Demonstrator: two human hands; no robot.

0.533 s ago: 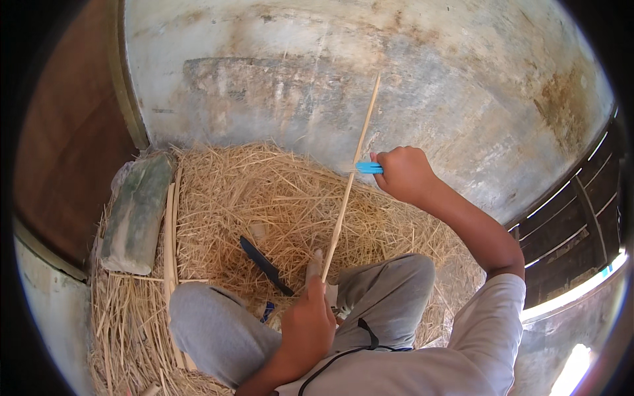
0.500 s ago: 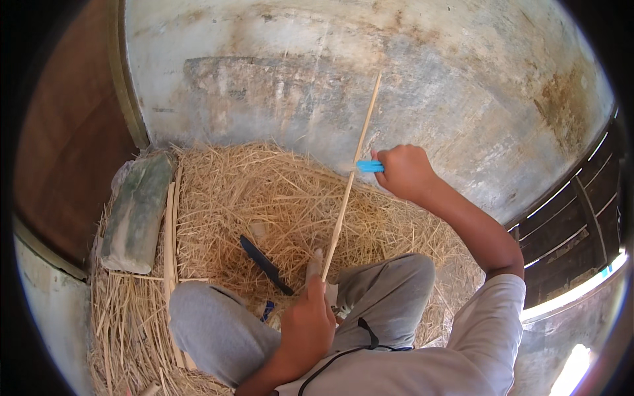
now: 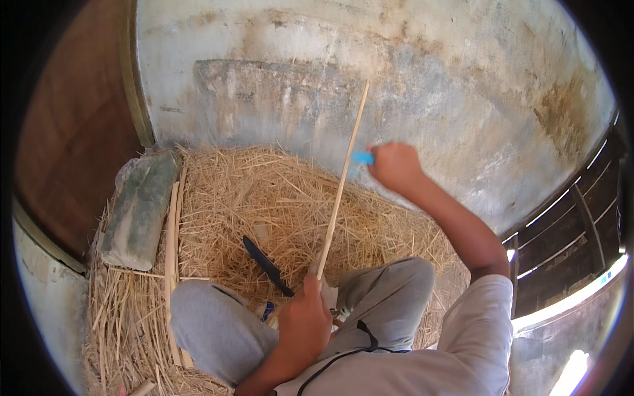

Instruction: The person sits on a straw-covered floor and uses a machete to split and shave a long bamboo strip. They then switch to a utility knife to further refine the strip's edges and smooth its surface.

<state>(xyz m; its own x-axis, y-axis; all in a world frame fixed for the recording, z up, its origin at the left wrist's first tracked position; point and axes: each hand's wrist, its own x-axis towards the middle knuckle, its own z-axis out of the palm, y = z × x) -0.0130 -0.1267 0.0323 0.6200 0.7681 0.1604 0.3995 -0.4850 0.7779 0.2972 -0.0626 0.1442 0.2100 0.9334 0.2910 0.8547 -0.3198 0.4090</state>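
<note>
My left hand (image 3: 305, 322) is closed around the lower end of a long, thin pale strip of wood or bamboo (image 3: 343, 178), which slants up and away from my lap. My right hand (image 3: 399, 167), with the arm stretched forward, grips a small light-blue tool (image 3: 362, 158). The tool lies beside the upper half of the strip; motion blurs it, so its kind and whether it touches the strip are unclear. Between my knees, on the shavings, rests a black knife-like blade (image 3: 265, 264).
Pale shavings and thin strips (image 3: 277, 181) cover the floor ahead. Longer strips (image 3: 173, 231) lie left, beside a grey-green block (image 3: 140, 212). A stained wall (image 3: 277, 99) rises in front; a brown door (image 3: 79, 132) stands left and dark slats (image 3: 561, 221) right.
My right hand has shifted slightly left with the blue tool. The strip's upper end has tilted left and a little lower, while my left hand keeps its grip.
</note>
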